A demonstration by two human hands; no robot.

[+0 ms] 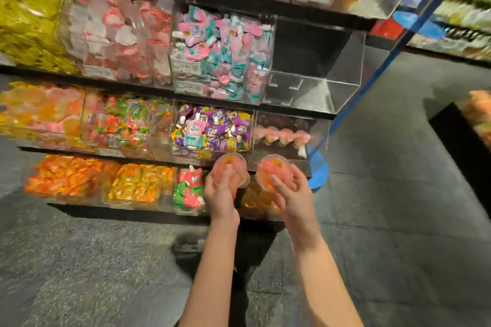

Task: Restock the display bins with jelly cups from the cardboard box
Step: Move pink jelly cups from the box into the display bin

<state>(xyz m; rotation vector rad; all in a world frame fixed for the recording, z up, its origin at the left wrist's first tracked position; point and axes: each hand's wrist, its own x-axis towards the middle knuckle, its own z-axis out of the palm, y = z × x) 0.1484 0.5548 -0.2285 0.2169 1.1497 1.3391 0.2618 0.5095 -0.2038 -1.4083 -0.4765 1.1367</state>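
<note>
Both hands are raised in front of a stepped rack of clear bins, and each holds one jelly cup. The left hand (221,195) has its fingers curled up round the left jelly cup (230,167), a clear round tub with pink and orange filling, its top turned toward the camera. The right hand (293,195) grips the right jelly cup (273,170) the same way, fingers wrapped over the tub's near side. The two cups sit side by side, near each other but not touching.

Just beyond the hands, on the middle tier, is the partly filled bin (285,138); a row of pink cups (281,135) lies along its back, and the rest of its floor is dark. The cups in hand are held just below and in front of that bin's front wall. To the left of it, past the left hand, a bin of purple pouches (212,130) stands full. Above the hands on the next tier up is an empty clear bin (313,87). Below the hands, partly hidden by them, a bin of orange sweets (255,202) shows between the wrists. Further left of the left hand lie bins of green and pink packets (188,191) and orange-yellow wrappers (140,183). Motion blur softens the cups, so their labels cannot be read. The cardboard box is out of view.
</note>
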